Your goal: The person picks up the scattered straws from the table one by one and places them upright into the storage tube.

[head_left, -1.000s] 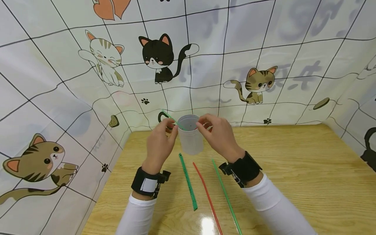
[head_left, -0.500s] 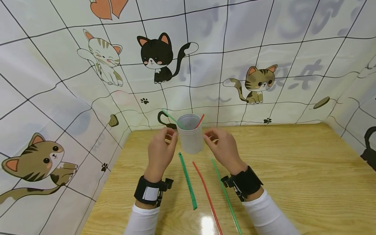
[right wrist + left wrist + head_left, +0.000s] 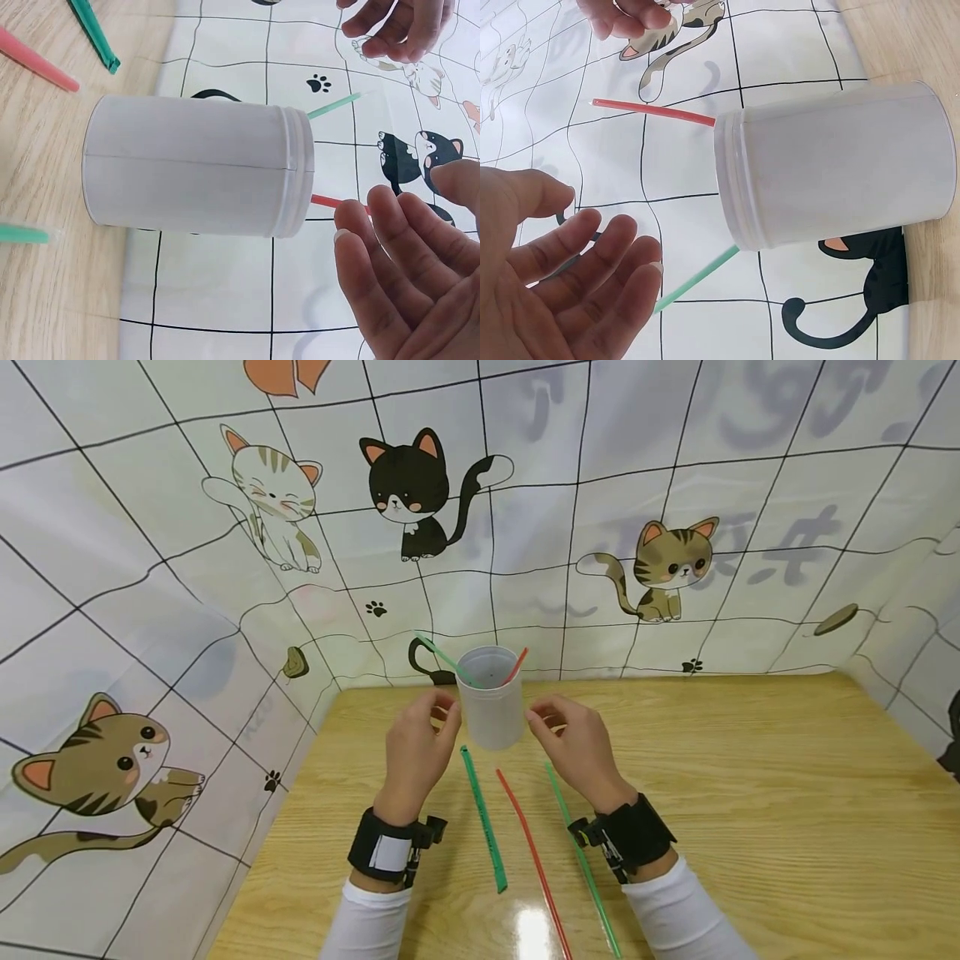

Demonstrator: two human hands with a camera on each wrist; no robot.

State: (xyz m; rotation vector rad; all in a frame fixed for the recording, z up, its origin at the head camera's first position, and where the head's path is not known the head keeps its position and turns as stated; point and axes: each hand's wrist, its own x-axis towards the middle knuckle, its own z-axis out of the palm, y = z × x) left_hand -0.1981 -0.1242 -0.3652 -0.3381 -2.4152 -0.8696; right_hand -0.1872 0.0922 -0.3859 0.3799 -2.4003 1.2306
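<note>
A frosted white plastic cup (image 3: 491,720) stands upright near the table's back edge. Out of its mouth lean a light green straw (image 3: 444,656) to the left and a red straw (image 3: 517,665) to the right. My left hand (image 3: 422,750) hovers just left of the cup with fingers loosely curled and nothing in them. On the other side, my right hand (image 3: 579,750) is relaxed in the same way and also holds nothing. The right wrist view shows a gap between the cup (image 3: 191,165) and the right fingers (image 3: 375,262).
On the wooden table (image 3: 750,810), in front of the cup, lie a dark green straw (image 3: 483,818), a red straw (image 3: 534,852) and a light green straw (image 3: 592,881), roughly side by side. Behind rises a cat-print sheet (image 3: 540,560).
My right hand has let go of the red straw, which now leans in the cup, and has drawn back from the rim. The left hand has lowered slightly from the rim.
</note>
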